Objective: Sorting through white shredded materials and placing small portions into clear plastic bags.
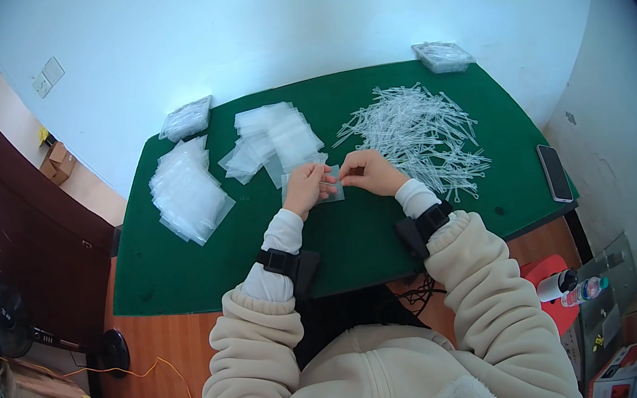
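Between two hands, one bag (332,196).
Left of it, a bag stack (189,197); just beyond, a bag pile (289,134). The left hand (309,188) overlaps the bag, grip unclear; the right hand's (370,172) tips look together at its right edge. Sticks (424,135) lie rightward, axes mixed, nearer the right hand.

One left hand (307,187) and one right hand (373,173) show, with two piles of clear bags (187,193) and one heap of plastic sticks (416,136), both too overlapped to count singly. There are two clear packs (443,57), one green table (183,275), one phone (554,173) and two wrist devices (291,264).
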The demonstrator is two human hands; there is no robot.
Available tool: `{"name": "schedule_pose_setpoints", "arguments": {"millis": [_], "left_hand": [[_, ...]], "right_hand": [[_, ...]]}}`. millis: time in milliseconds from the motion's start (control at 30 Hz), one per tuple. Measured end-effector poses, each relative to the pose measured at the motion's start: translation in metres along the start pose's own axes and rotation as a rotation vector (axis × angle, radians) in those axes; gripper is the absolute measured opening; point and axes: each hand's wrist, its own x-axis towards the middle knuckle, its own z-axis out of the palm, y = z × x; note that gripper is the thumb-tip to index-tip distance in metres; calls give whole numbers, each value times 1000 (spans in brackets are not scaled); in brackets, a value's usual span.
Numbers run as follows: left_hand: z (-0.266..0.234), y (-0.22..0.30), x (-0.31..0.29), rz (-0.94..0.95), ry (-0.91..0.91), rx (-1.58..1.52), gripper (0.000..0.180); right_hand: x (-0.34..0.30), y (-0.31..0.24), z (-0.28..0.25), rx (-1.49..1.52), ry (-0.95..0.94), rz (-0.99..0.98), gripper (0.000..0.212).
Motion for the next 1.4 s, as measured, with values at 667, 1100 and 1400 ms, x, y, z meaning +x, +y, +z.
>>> {"name": "schedule_pose_setpoints", "arguments": {"millis": [667, 1100, 1400], "left_hand": [[10, -6, 0, 118, -201, -55, 23], [13, -2, -4, 133, -208, -48, 22], [14, -1, -6, 118, -245, -88, 24]], "right_hand": [[5, 0, 5, 115, 308, 154, 16], [6, 2, 4, 319, 358, 147, 16], [6, 4, 3, 277, 377, 145, 17]]}}
